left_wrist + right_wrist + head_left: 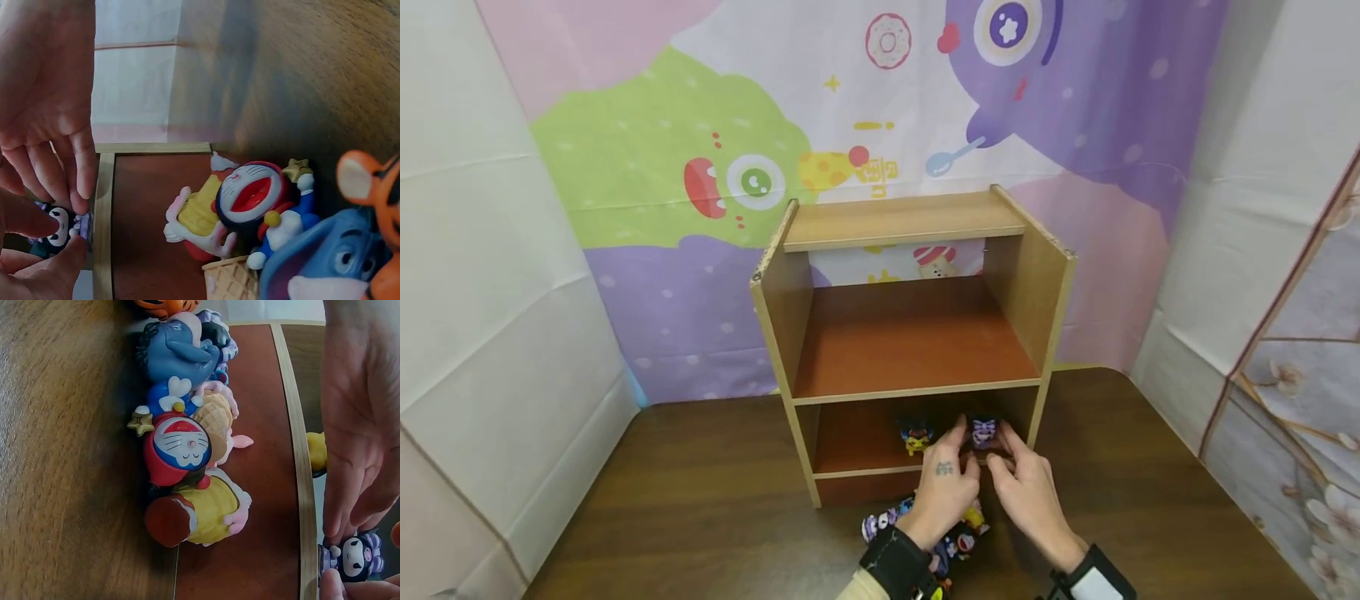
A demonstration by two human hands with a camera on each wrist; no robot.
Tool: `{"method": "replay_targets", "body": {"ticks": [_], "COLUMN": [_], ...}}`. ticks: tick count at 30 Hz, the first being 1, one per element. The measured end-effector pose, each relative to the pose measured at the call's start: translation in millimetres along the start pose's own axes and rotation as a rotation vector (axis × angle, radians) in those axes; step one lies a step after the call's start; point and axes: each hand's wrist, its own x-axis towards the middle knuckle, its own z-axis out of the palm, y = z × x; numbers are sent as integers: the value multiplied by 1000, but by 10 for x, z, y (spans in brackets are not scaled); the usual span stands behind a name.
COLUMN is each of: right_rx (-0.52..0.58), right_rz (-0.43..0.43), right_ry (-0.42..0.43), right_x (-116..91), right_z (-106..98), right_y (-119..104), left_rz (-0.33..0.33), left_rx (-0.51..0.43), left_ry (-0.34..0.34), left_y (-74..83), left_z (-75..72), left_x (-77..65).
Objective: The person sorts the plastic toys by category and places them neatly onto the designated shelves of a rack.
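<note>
On the lower shelf, toward its right side, stands a small black and purple figurine (983,432) with a white face. My left hand (942,490) holds its left side with thumb and fingertips, and my right hand (1032,492) holds it from the right in the same way. The right wrist view shows the figurine's face (354,557) between the fingers of both hands. A yellow figurine (916,439) with a dark top stands on that shelf, left of my left hand.
A wooden shelf unit (917,389) stands on the brown table (700,492). At its foot lie several figurines: a red-hooded blue cat (184,447), a blue donkey (178,353), an ice cream cone (215,412) and a yellow one (212,509). A patterned cloth (700,333) hangs behind.
</note>
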Motion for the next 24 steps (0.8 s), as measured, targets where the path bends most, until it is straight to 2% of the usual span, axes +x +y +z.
{"method": "replay_targets", "body": {"ticks": [9,12,16,19,24], "right_rx": [-41,-45,-56,-66,-79], "right_rz": [-1,6,1,-24,-68], "right_ry": [15,17,35,61,84], "right_x": [-10,-30,-87,-149,-264], "right_z": [14,22,5,-31,-80], "right_y": [-8,10,47,68,83], "left_rz": [-2,-38,-62,-38,20], "left_rx": [-20,-33,0,44,25], "left_ry": [-22,-59,-121,-160,-222], "left_y": [-20,-28,-24,-6,5], "left_z": [20,-18,-110,-180,-290], "left_x": [-8,-37,-102,-157,-272]}}
